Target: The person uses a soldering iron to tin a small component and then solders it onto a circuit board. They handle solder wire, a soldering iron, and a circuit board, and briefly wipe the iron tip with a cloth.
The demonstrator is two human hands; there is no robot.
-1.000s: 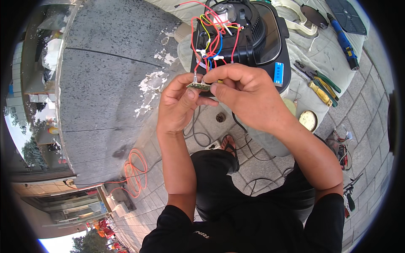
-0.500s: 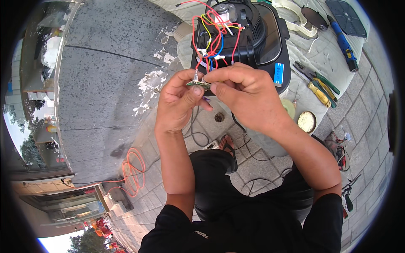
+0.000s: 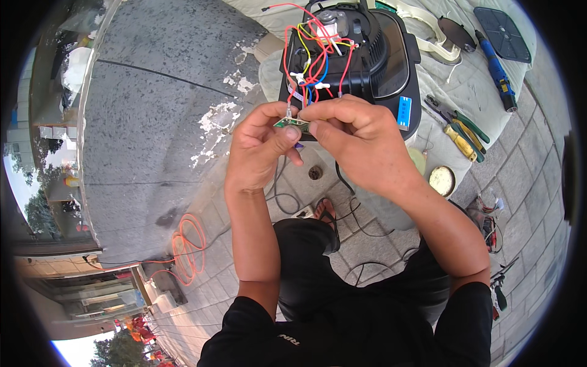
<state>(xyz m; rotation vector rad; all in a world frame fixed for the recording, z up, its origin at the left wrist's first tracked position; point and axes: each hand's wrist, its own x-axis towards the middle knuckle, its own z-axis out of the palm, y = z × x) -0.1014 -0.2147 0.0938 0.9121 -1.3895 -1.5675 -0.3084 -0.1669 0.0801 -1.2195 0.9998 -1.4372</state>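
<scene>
A small green circuit board [image 3: 285, 122] is pinched between both hands in front of a black appliance. My left hand [image 3: 260, 144] grips its left side, thumb on the near face. My right hand [image 3: 361, 137] pinches the right end between thumb and forefinger. Red, yellow and blue wires [image 3: 318, 43] lead from the opened black appliance [image 3: 361, 79] down toward the board. One red wire with a clear-sleeved connector [image 3: 288, 110] meets the board at my left fingertips. My fingers hide the board's ends and part of the wiring.
On the pale cloth right of the appliance lie a blue power screwdriver [image 3: 498, 76], pliers [image 3: 471, 125], a yellow-handled tool [image 3: 461, 142] and a dark rectangular panel [image 3: 502, 32]. A round tin [image 3: 442, 180] sits nearer. An orange hose coil [image 3: 188, 251] and cables lie on the paving.
The board tilts slightly, so more of its green face shows. Both hands keep their pinch on it. The whole view has shifted slightly.
</scene>
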